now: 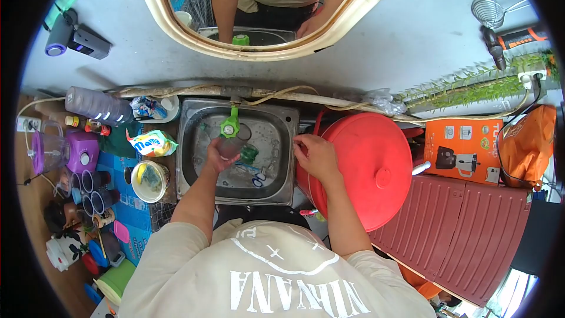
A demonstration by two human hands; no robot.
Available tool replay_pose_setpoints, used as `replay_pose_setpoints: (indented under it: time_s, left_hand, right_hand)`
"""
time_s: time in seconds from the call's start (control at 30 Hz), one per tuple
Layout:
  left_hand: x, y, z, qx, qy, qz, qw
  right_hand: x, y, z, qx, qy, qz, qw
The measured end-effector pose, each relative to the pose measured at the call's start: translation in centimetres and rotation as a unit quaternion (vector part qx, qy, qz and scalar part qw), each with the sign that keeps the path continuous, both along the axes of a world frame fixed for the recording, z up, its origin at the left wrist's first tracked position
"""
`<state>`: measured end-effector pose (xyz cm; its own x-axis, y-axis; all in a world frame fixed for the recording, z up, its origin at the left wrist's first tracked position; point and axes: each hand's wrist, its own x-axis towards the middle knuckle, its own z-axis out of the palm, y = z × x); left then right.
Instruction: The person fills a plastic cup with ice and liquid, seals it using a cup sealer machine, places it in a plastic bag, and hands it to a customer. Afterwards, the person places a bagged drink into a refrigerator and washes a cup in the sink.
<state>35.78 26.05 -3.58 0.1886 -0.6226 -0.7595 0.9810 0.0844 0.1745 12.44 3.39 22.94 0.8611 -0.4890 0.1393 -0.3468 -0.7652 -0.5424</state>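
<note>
My left hand is wrapped round a dark see-through cup. It holds the cup inside the steel sink, right under the green tap. My right hand hangs over the sink's right rim, in front of the big red lid; its fingers are loosely bent and apart, with nothing seen in them. On the sink floor lie a green clump, perhaps a scrubber, and blue-handled scissors. Whether water runs from the tap, I cannot tell.
Left of the sink stand a white tub with a sponge, a Mama detergent pouch, a purple blender and several dark cups. An orange box is at the right. A framed mirror hangs above.
</note>
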Motion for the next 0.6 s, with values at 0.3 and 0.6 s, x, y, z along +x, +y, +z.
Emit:
replay_pose_setpoints:
  time_s: [0.3,0.6]
  left_hand:
    - [-2.1,-4.5,-1.1,0.104,-0.011,-0.127,0.986]
    - [0.6,-8.8,1.0,0.079,-0.482,-0.419,0.765]
  right_hand:
    - [0.0,0.1,0.2,0.017,0.033,0.004,0.999]
    - [-0.2,0.1,0.4,0.007,0.025,0.004,1.0]
